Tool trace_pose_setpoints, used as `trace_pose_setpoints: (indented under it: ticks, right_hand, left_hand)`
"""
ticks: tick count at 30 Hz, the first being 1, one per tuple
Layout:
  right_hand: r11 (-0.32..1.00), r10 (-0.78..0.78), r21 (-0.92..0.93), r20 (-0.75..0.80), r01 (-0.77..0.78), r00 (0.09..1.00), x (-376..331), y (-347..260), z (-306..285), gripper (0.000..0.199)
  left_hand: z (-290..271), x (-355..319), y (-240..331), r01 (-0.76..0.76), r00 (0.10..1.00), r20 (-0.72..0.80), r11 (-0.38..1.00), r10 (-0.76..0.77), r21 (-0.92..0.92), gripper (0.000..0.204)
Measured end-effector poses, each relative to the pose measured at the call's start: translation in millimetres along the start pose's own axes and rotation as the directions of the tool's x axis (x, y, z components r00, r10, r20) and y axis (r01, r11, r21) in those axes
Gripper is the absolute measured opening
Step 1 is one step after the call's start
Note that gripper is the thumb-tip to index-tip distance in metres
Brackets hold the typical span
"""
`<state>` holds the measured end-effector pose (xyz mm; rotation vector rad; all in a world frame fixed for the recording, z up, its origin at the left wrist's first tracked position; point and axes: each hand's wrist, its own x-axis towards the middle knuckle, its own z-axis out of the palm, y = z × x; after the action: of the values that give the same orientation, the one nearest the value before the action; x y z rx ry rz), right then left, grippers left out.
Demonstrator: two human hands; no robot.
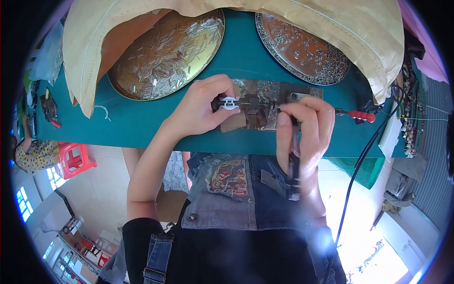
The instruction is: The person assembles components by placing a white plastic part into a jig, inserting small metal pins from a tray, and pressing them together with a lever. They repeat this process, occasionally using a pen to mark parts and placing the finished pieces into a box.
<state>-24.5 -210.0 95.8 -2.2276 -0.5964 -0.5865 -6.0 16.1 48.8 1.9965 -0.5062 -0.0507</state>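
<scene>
Pinching white piece (230,103) mid-frame with left hand (199,108), perhaps risking slippage through narrow contact. Curling right hand (309,122), grip unclear

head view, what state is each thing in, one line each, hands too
Left hand: grip closed on white piece
White piece: pinched between thumb and finger
Right hand: curled, grip closed on dark tool
Dark tool: held, blurred
Left tray: strewn with thin slivers, partly hidden
Right tray: strewn with small pieces, partly hidden
Brown paper: bent, overlapping both trays

White notched piece (230,103) left of blurred dark tool (294,174)
</scene>
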Motion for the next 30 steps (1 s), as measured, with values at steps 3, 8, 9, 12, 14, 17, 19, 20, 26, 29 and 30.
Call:
trace_pose_setpoints:
  ticks: [3, 8, 9, 12, 14, 17, 19, 20, 26, 29, 30]
  right_hand:
    - [0.996, -0.04, 0.085, 0.222, 0.021, 0.974, 9.9, 4.6, 3.9, 0.042]
    - [0.989, -0.147, 0.036, 0.394, 0.145, 0.907, 17.1, 8.1, 18.3, 0.031]
    - [0.985, -0.163, 0.007, 0.371, 0.173, 0.914, 17.9, 8.1, 21.7, 0.026]
    - [0.983, -0.173, 0.015, 0.407, 0.182, 0.897, 17.5, 7.5, 24.6, 0.026]
    - [0.99, -0.131, 0.007, 0.4, 0.139, 0.907, 16.5, 5.0, 28.3, 0.024]
    - [0.998, -0.067, 0.017, 0.383, 0.066, 0.921, 16.8, 1.2, 31.8, 0.02]
    - [0.999, -0.045, 0.031, 0.373, 0.036, 0.927, 16.6, 1.6, 32.7, 0.019]
    - [0.998, -0.028, 0.054, 0.341, 0.01, 0.939, 15.3, 2.8, 33.5, 0.019]
    - [0.992, 0.119, -0.057, 0.078, -0.115, 0.99, 32.9, 27.4, 15.6, 0.026]
    - [0.985, 0.14, -0.104, 0.03, -0.136, 0.99, 44.8, 39.7, 12.1, 0.027]
    - [0.987, 0.118, -0.113, -0.003, -0.117, 0.993, 47.4, 41.0, 10.8, 0.028]
  left_hand:
    - [-1.3, -0.3, 2.5, 0.023, 1.0, 0.008, 1.0, -0.023, -0.005, 0.026]
    - [-1.2, 0.7, 4.5, 0.05, 0.999, 0.006, 0.999, -0.05, -0.013, 0.026]
    - [-0.6, 0.2, 3.4, 0.039, 0.999, -0.002, 0.999, -0.039, -0.009, 0.026]
    - [0.4, 0.8, 1.7, 0.019, 1.0, -0.015, 1.0, -0.019, -0.004, 0.026]
    - [1.5, -0.3, -1.1, 0.016, 1.0, -0.018, 1.0, -0.017, -0.007, 0.026]
    - [1.5, -0.6, -0.3, 0.019, 1.0, -0.023, 1.0, -0.019, -0.018, 0.026]
    - [2.0, -0.1, 0.5, 0.021, 0.999, -0.025, 0.999, -0.021, -0.027, 0.027]
    - [1.9, 0.4, 0.5, 0.017, 1.0, -0.021, 1.0, -0.018, -0.023, 0.027]
    - [2.1, -0.8, -3.0, -0.003, 1.0, -0.012, 1.0, 0.003, 0.007, 0.029]
    - [2.5, -0.6, -3.3, -0.014, 1.0, -0.017, 1.0, 0.014, -0.02, 0.03]
    - [2.2, -1.2, -2.9, -0.001, 1.0, -0.014, 1.0, 0.001, -0.028, 0.03]
